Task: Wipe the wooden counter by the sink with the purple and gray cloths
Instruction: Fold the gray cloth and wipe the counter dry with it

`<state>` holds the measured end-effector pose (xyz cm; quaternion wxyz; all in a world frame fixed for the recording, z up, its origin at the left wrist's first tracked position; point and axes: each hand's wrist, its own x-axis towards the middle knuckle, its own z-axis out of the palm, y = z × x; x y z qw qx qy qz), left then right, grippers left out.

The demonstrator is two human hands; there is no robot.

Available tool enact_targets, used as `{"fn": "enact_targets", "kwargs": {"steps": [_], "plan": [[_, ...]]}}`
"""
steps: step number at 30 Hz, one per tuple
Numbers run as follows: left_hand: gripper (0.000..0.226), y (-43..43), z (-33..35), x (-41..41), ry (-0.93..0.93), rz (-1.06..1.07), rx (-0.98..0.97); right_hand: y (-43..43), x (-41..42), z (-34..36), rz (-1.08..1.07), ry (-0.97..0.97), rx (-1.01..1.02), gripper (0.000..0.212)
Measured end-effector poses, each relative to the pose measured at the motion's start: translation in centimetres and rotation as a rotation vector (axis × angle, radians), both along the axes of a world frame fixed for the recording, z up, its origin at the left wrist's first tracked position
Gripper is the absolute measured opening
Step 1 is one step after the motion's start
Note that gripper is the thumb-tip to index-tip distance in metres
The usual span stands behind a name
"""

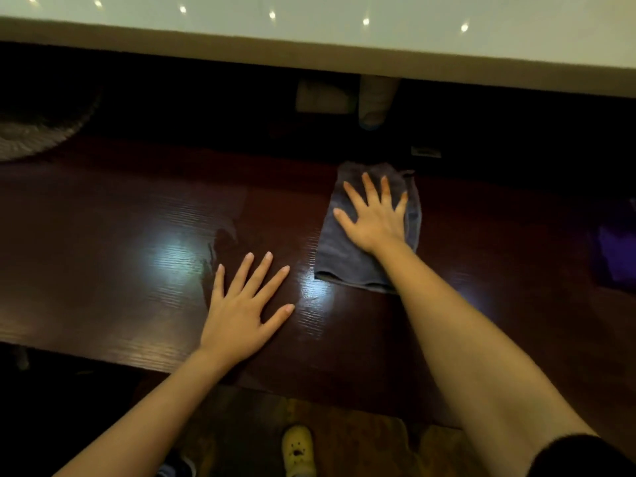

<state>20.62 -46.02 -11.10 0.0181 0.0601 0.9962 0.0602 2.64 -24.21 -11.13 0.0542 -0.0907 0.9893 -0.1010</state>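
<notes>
Head view: right hand (373, 218) flat, fingers spread, pressing gray cloth (347, 256) center-right; left hand (241, 311) open, empty, flat on counter (103, 235). Purple cloth (616, 249) at right edge, crumpled.

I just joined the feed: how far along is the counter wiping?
Done: a damp streak shows mid-counter was wiped. In hand: the right hand presses the gray cloth flat; the left hand rests bare. Left: the purple cloth lies untouched at right.
</notes>
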Motion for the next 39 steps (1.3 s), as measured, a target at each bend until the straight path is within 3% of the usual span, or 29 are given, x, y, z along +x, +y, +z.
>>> {"fn": "enact_targets", "kwargs": {"steps": [3, 8, 13, 31, 39], "plan": [[0.063, -0.1, 0.0, -0.1, 0.005, -0.001, 0.007, -2.3, 0.0, 0.3, -0.013, 0.001, 0.009, 0.063], [0.066, -0.4, -0.2, -0.2, -0.003, -0.006, 0.005, -3.6, 8.7, -0.3, 0.254, 0.075, 0.011, 0.061], [0.068, -1.2, 0.1, 0.6, -0.047, 0.005, 0.049, -3.7, 12.3, -0.6, 0.211, 0.090, 0.014, 0.062], [0.063, -5.1, -0.2, 3.0, -0.044, 0.114, 0.025, -13.8, -4.2, 0.1, 0.318, 0.007, 0.036, 0.055], [0.062, -5.6, 0.1, 3.7, -0.049, 0.094, 0.042, -12.1, 4.0, -0.2, 0.765, 0.106, 0.026, 0.059]]}}
